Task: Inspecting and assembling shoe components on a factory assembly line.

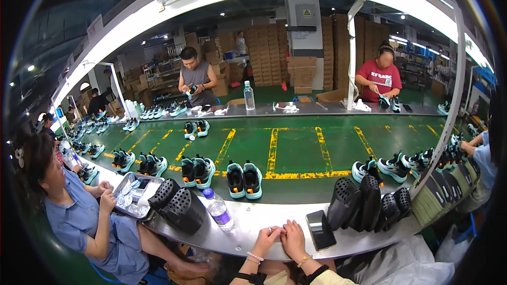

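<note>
Hands meet at the near edge of a shoe line

Our left hand (265, 238) and right hand (292, 238) rest loosely curled, touching, holding nothing; the nearest pair of sneakers (244, 179) we judge light and soft, best lifted by the heels.

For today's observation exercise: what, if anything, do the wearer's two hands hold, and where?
Nothing is held: the left hand and right hand rest touching each other on the shiny metal bench edge.

We rest our left hand (265, 239) against our right hand (292, 237) on the bench edge (253, 219), a water bottle (218, 210) to their left, a phone (320, 229) to their right, and a pair of shoes (244, 179) behind on the belt (296, 150).
</note>
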Action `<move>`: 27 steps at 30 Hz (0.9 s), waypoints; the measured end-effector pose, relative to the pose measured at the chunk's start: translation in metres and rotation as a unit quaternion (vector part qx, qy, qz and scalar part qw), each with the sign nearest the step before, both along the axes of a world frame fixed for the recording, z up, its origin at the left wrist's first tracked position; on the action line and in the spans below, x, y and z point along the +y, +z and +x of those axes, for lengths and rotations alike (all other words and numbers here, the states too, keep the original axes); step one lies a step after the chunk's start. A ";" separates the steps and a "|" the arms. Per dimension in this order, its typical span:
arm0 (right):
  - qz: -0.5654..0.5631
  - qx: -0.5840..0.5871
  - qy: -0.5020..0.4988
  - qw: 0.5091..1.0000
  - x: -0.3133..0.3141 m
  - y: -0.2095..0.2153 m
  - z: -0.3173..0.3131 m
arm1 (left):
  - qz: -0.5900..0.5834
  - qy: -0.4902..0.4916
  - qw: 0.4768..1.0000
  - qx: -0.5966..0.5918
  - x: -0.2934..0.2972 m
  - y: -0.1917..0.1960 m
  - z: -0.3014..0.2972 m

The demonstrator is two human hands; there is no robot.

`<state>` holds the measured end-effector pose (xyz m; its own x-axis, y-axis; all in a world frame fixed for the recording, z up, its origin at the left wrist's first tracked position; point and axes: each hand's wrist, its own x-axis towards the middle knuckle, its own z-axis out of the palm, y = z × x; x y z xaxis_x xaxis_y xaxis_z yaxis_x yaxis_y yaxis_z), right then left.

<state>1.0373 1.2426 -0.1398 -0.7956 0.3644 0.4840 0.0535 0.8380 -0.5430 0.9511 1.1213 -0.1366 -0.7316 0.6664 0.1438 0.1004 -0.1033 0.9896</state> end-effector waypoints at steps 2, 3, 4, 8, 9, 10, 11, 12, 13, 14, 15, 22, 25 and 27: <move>0.001 0.003 -0.003 1.000 0.003 0.000 0.000 | -0.002 -0.003 1.000 -0.003 0.003 0.001 -0.001; 0.001 -0.001 -0.004 1.000 0.004 -0.001 0.001 | -0.002 -0.004 1.000 -0.002 0.004 0.002 -0.001; 0.000 -0.005 -0.004 1.000 0.004 -0.001 0.002 | 0.013 -0.009 1.000 -0.011 0.004 0.002 0.000; 0.006 -0.002 -0.005 1.000 0.007 -0.001 0.003 | 0.040 -0.017 0.998 -0.046 0.005 0.004 0.002; 0.008 0.000 -0.005 1.000 0.007 -0.001 0.003 | 0.040 -0.016 0.998 -0.045 0.006 0.004 0.002; 0.011 0.002 -0.006 1.000 0.007 -0.001 0.003 | 0.044 -0.017 0.997 -0.053 0.006 0.003 0.002; 0.010 0.002 -0.006 1.000 0.008 0.000 0.004 | 0.049 -0.017 0.997 -0.061 0.007 0.003 0.002; -0.026 0.021 -0.004 0.999 0.009 0.000 0.005 | 0.048 -0.017 0.997 -0.060 0.007 0.003 0.003; -0.062 0.040 -0.002 0.997 0.009 0.001 0.006 | 0.030 -0.001 0.999 -0.037 0.007 0.003 0.004; -0.063 0.041 -0.002 0.997 0.011 0.003 0.007 | 0.012 0.014 1.000 -0.013 0.008 0.004 0.005; -0.117 0.061 -0.007 0.991 0.014 0.006 0.010 | 0.011 0.014 1.000 -0.012 0.009 0.005 0.005; -0.137 0.087 -0.004 0.987 0.020 0.002 0.011 | 0.013 0.021 0.999 -0.048 0.016 0.007 0.011; -0.151 0.098 -0.013 0.984 0.022 0.003 0.011 | 0.007 0.019 0.999 -0.046 0.020 0.005 0.010; -0.161 0.100 -0.014 0.982 0.019 0.007 0.012 | 0.007 0.018 0.999 -0.041 0.020 0.000 0.009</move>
